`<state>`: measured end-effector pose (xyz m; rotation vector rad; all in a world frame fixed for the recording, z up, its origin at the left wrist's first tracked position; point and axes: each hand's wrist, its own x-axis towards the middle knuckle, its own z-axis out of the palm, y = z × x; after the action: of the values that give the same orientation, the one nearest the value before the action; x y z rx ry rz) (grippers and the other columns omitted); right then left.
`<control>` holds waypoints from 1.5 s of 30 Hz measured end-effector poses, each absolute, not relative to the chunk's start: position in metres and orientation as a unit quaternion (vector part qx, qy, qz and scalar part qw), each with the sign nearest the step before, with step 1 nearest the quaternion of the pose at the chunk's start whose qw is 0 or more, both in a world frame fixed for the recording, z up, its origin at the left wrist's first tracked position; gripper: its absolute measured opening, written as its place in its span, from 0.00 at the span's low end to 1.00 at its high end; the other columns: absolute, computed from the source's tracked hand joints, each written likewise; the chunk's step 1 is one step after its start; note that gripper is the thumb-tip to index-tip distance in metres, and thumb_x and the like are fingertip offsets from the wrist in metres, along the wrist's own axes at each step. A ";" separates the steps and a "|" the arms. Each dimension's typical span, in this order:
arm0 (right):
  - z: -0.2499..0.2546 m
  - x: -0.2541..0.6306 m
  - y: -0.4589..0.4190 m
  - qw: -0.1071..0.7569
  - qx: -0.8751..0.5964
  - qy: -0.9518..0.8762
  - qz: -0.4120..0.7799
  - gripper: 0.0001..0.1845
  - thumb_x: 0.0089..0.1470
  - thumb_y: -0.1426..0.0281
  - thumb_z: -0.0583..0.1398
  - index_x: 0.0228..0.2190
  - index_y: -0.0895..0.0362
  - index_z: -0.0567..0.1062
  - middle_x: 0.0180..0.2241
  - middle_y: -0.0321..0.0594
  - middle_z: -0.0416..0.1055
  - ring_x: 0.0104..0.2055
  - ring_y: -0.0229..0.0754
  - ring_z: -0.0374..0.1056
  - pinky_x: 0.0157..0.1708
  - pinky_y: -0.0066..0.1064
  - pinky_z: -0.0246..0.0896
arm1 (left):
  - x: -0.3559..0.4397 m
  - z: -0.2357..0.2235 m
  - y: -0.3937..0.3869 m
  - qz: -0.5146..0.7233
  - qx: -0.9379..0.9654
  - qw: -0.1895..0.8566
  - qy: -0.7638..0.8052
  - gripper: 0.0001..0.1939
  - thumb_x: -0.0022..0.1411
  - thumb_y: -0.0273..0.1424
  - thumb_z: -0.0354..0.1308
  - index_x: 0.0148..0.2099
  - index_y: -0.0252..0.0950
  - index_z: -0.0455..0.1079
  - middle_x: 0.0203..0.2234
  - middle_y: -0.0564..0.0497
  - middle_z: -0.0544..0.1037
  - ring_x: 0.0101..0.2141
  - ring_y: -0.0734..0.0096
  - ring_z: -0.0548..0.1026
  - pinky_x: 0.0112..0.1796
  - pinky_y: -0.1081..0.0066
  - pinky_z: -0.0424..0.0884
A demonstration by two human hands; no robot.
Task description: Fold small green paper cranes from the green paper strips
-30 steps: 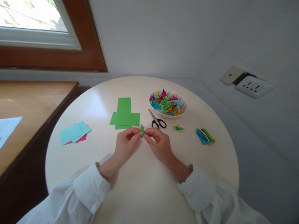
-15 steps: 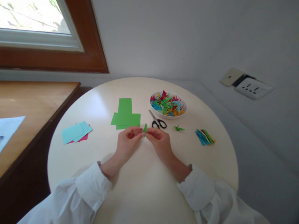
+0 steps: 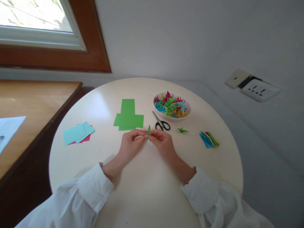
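Observation:
Between my fingertips is a small folded green paper (image 3: 148, 129), narrow and pointed at the top; its lower part is mostly hidden by my thumbs. My left hand (image 3: 132, 142) pinches it from the left, thumb against fingers. From the right, my right hand (image 3: 163, 144) pinches the same paper. Just beyond my fingers lie scissors (image 3: 162, 124) with black handles. Green paper sheets (image 3: 128, 118) overlap on the table behind my left hand. A finished green paper crane (image 3: 182, 130) rests to the right of my right hand.
A white oval bowl (image 3: 174, 118) full of colourful paper cranes stands at the back right. Coloured paper strips (image 3: 210, 139) lie at the right. Light blue and pink sheets (image 3: 77, 133) lie at the left of the round white table (image 3: 142, 196). A wooden desk (image 3: 38, 98) is further left.
The view has shifted very slightly. Both hands still pinch the folded green paper, with the fingers a little adjusted around it.

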<state>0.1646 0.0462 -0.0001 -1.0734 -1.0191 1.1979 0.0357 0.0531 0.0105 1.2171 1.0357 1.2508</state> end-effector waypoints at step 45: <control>-0.002 0.161 0.055 0.596 -0.486 -0.415 0.486 0.08 0.32 0.69 0.65 0.20 0.58 0.74 0.20 0.33 0.71 0.23 0.34 0.65 0.27 0.28 0.61 | 0.037 0.005 0.065 0.504 0.458 0.586 0.439 0.09 0.41 0.30 0.66 0.27 0.32 0.71 0.19 0.53 0.75 0.22 0.75 0.69 0.25 0.75 0.61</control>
<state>0.1611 0.0554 -0.0015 -1.1275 -0.9641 1.1276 0.0374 0.0646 0.0049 1.0692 1.0230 1.1763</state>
